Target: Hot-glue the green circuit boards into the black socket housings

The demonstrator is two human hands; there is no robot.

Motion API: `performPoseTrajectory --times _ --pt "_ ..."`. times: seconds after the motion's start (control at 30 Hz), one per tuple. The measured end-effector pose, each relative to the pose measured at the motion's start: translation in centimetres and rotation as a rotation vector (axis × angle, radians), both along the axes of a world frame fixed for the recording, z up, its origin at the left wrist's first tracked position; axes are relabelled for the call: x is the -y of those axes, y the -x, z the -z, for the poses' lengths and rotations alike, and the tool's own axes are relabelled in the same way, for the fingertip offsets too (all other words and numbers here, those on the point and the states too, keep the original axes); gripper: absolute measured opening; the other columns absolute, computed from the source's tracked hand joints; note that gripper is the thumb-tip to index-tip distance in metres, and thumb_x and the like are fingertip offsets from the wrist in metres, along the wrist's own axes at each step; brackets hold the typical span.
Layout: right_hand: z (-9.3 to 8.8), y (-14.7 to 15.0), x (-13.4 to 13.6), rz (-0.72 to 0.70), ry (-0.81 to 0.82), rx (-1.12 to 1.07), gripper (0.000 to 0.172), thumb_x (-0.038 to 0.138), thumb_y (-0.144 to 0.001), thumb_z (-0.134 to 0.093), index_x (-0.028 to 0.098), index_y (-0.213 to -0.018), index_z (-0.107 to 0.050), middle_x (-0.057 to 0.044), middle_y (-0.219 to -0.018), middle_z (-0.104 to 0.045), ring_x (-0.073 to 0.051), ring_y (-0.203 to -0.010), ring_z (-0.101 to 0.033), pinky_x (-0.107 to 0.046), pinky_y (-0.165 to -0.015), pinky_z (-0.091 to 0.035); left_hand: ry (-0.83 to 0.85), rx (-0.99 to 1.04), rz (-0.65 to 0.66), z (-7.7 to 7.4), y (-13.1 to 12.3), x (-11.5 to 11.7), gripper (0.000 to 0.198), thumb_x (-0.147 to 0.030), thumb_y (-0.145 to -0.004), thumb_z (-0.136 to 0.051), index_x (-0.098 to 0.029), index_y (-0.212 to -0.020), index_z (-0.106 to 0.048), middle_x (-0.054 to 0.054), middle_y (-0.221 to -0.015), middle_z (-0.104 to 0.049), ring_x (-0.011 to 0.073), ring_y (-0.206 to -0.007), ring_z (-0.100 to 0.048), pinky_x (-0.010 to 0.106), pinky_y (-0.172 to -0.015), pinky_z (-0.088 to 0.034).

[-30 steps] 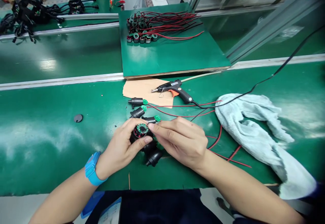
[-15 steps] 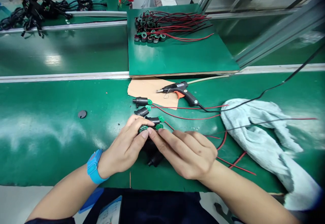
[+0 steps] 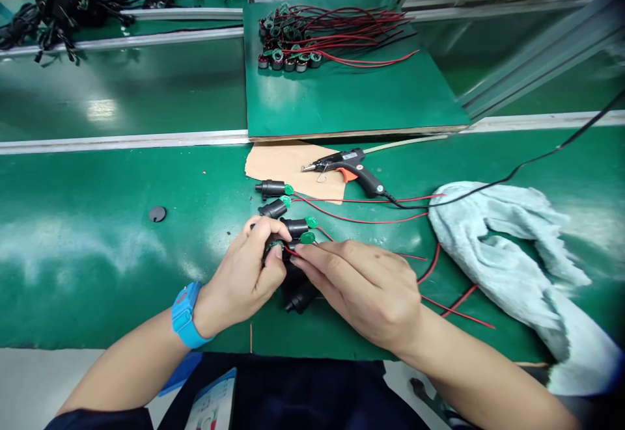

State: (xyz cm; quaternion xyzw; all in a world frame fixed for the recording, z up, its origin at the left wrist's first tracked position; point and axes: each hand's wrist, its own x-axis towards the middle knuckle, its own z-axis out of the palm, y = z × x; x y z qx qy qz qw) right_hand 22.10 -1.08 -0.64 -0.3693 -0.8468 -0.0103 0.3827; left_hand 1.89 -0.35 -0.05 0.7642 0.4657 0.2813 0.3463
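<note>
My left hand (image 3: pixel 247 270) is closed around a black cylindrical housing (image 3: pixel 269 245) whose end with a small green circuit board points up to the right. Fingers cover most of it. Beside that end, my right hand (image 3: pixel 366 283) pinches red wire (image 3: pixel 291 251) that runs from the board. Just beyond my fingers lie several similar black housings (image 3: pixel 271 188) with green discs at their ends and red wires trailing right. Another black housing (image 3: pixel 300 296) rests under my hands, partly hidden.
A hot glue gun (image 3: pixel 361 173) lies on brown paper (image 3: pixel 273 160), its cable running right. A pale cloth (image 3: pixel 508 280) sits at right over some wires. A raised green board (image 3: pixel 351 108) bears several round wired parts (image 3: pixel 290 59). A dark disc (image 3: pixel 157 214) lies left; black cables (image 3: pixel 73 4) are far left.
My right fingers have drawn slightly right and down from the housing's end, and red wire now shows between the hands. My left index finger has curled more. The view has tilted slightly.
</note>
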Motion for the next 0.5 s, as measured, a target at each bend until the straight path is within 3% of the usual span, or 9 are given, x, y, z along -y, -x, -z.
performPoseTrajectory --times 0.13,0.23,0.3,0.43,0.5 --pt "0.3 0.6 0.2 0.001 0.021 -0.021 0.018 0.018 -0.093 -0.068 0.017 -0.112 -0.068 -0.002 -0.086 -0.077 -0.012 -0.073 -0.071 -0.026 -0.069 -0.056 -0.075 -0.034 -0.011 0.2 -0.2 0.2 0.019 -0.011 -0.091 -0.043 -0.022 -0.104 -0.051 0.004 -0.095 -0.057 0.0202 -0.091 -0.054 0.033 -0.080 -0.047" --pt "0.4 0.8 0.5 0.040 -0.034 0.067 0.033 0.021 -0.095 -0.066 0.010 -0.126 -0.065 -0.005 -0.096 -0.078 -0.013 -0.071 -0.069 -0.028 -0.064 -0.056 -0.115 -0.073 -0.004 0.4 -0.2 0.4 0.015 -0.012 -0.093 -0.043 -0.023 -0.101 -0.049 0.004 -0.093 -0.056 0.0204 -0.089 -0.053 0.033 -0.078 -0.047" --pt "0.2 0.9 0.7 0.047 -0.084 0.141 0.033 0.021 -0.097 -0.060 0.009 -0.127 -0.066 -0.005 -0.101 -0.078 -0.012 -0.067 -0.067 -0.029 -0.060 -0.055 -0.136 -0.084 0.017 0.7 -0.3 0.6 0.011 -0.015 -0.097 -0.042 -0.024 -0.102 -0.048 0.004 -0.093 -0.055 0.0206 -0.089 -0.052 0.033 -0.077 -0.046" --pt "-0.6 0.8 1.3 0.074 -0.172 0.263 0.028 0.018 -0.099 -0.051 0.011 -0.118 -0.071 -0.005 -0.099 -0.078 -0.011 -0.060 -0.062 -0.028 -0.054 -0.052 -0.129 -0.026 0.084 0.9 -0.7 1.1 0.011 -0.021 -0.102 -0.040 -0.023 -0.108 -0.049 0.004 -0.097 -0.056 0.0195 -0.093 -0.053 0.032 -0.082 -0.048" --pt "-1.4 0.3 1.7 0.083 -0.167 0.303 0.026 0.018 -0.098 -0.055 0.011 -0.117 -0.072 -0.005 -0.101 -0.079 -0.011 -0.063 -0.064 -0.028 -0.056 -0.051 -0.089 0.001 0.150 0.8 -0.8 0.9 0.021 -0.024 -0.103 -0.041 -0.022 -0.123 -0.047 0.008 -0.113 -0.058 0.0202 -0.107 -0.055 0.033 -0.092 -0.049"
